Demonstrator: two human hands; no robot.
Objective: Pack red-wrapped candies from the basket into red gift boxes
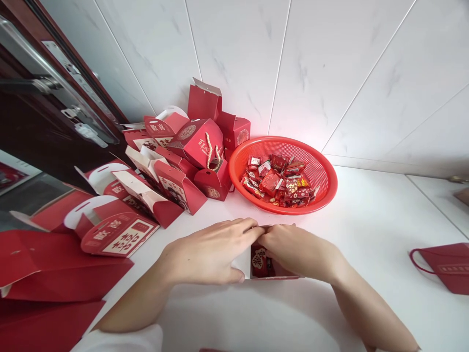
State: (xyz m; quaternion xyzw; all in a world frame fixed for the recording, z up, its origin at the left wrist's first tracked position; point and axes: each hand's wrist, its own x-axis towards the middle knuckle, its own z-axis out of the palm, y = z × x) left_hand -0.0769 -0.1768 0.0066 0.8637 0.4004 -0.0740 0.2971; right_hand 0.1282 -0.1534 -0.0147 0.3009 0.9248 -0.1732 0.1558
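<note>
Far left, a dark door with metal fittings stands beside a crowd of red gift boxes, some upright, some tilted, several with flaps raised; one bears a twisted gold cord. The left hand is noted palm down at the left side of an open box, thumb spread away from the fingers, fingertips at its far edge. Said box sits on the white tabletop, in front of the red perforated basket, and contains red wrapped sweets. The basket, near the tiled wall, holds a heap of assorted packets. The right hand reaches over the box, fingers bent inward and meeting the left fingers; whether they pinch anything cannot be told. Far right, a red box with a cord handle lies well apart from the others
</note>
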